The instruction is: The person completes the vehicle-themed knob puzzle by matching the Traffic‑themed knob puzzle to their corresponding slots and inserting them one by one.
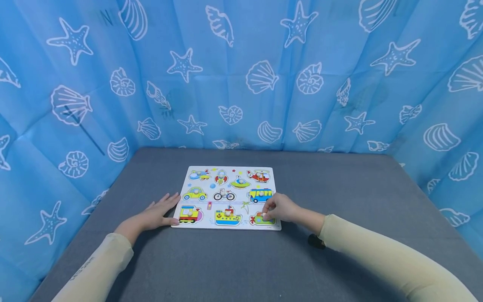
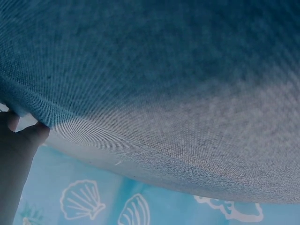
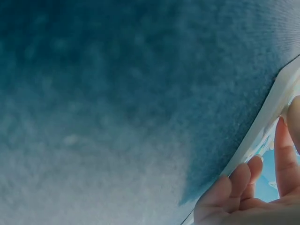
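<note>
A white wooden knob puzzle board [image 1: 209,219] with vehicle pieces lies flat on the grey cloth. At its lower right corner, my right hand [image 1: 284,208] pinches the knob of the green submarine piece [image 1: 258,219] between thumb and index finger. That piece appears to lie in its spot, partly covered by the fingers. My left hand [image 1: 156,213] rests at the board's left edge, fingers extended and thumb on the lower left corner. Beside that thumb is the train piece [image 1: 188,214]. The right wrist view shows the board's edge [image 3: 255,133] under the right hand's curled outer fingers.
Several other knobbed pieces fill the board, among them a boat [image 1: 228,217], a bus [image 1: 261,195] and a car [image 1: 195,193]. Grey cloth [image 1: 339,188] covers the table. A blue curtain [image 1: 241,96] with shells and starfish hangs behind and at both sides.
</note>
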The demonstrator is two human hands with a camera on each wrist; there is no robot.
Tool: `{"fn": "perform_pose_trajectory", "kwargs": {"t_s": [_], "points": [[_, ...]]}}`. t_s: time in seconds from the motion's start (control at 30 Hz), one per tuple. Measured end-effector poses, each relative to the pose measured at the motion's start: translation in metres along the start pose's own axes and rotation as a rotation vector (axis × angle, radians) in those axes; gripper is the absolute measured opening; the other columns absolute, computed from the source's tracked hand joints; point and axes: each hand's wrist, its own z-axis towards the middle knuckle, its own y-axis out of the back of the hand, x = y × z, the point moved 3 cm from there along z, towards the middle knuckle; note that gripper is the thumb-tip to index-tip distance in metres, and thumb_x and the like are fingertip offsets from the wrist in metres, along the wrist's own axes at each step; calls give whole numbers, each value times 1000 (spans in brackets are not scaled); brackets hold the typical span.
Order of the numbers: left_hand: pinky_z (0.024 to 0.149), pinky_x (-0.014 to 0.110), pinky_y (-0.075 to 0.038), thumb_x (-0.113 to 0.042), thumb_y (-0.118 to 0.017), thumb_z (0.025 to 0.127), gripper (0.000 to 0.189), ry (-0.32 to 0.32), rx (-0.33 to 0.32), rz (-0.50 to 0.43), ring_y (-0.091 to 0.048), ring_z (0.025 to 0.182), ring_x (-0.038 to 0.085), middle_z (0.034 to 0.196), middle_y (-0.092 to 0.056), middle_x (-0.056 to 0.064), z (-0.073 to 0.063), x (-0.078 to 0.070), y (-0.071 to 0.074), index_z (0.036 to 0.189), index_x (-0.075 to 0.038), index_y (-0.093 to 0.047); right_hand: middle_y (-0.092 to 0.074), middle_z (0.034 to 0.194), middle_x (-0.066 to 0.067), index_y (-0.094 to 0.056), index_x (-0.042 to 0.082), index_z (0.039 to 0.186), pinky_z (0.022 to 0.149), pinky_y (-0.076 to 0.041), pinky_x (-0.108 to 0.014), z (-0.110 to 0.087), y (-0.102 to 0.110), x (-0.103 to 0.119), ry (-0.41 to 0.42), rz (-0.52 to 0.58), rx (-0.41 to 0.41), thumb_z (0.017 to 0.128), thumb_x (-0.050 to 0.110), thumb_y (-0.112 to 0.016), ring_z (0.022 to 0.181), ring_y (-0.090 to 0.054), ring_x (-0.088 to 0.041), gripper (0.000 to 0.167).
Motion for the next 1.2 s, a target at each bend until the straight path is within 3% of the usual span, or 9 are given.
{"fn": "perform_pose_trajectory", "kwargs": {"t_s": [0.27,0.4,0.63,0.7,1.0,1.2], "points": [[108,69,-1,-52,-66,87,97,5,4,4,-1,144,47,159,-13,24,-1,2,2,154,-2,-17,-53,67,2,-70,8,75,58,-34,-26,4,-2,0,-27,-17,-6,82,9,-78,66,-43,-14,11],[108,69,-1,-51,-66,87,97,5,9,2,0,144,47,159,-12,24,0,3,1,154,-3,-16,-57,78,0,-73,6,85,63,-36,-27,7,3,-1,-25,16,19,83,10,-77,74,-45,-15,6],[107,70,-1,-52,-66,87,97,10,4,9,-2,144,47,158,-14,24,0,4,0,154,-3,-17,-56,99,-12,-74,2,103,72,-43,-36,28,30,-6,-66,-69,-161,85,11,-76,91,-50,-25,20],[107,70,-1,-51,-66,87,97,9,2,10,-2,144,47,158,-14,24,0,5,-1,154,-2,-17,-56,103,-13,-74,4,105,76,-45,-39,34,33,-6,-69,-101,-172,85,13,-76,96,-51,-27,22],[108,69,-2,-51,-66,87,96,0,-9,1,-2,144,47,158,-14,23,-1,2,-3,154,-3,-18,-61,116,-12,-77,12,96,87,-45,-45,47,27,-6,-80,-139,-134,82,17,-79,106,-51,-29,15],[108,68,0,-51,-66,88,96,10,-5,-8,0,144,46,159,-13,23,-1,0,-1,155,-4,-16,-61,107,-7,-75,12,85,79,-41,-38,50,25,-6,-88,-145,-153,82,15,-80,95,-48,-24,6]]}}
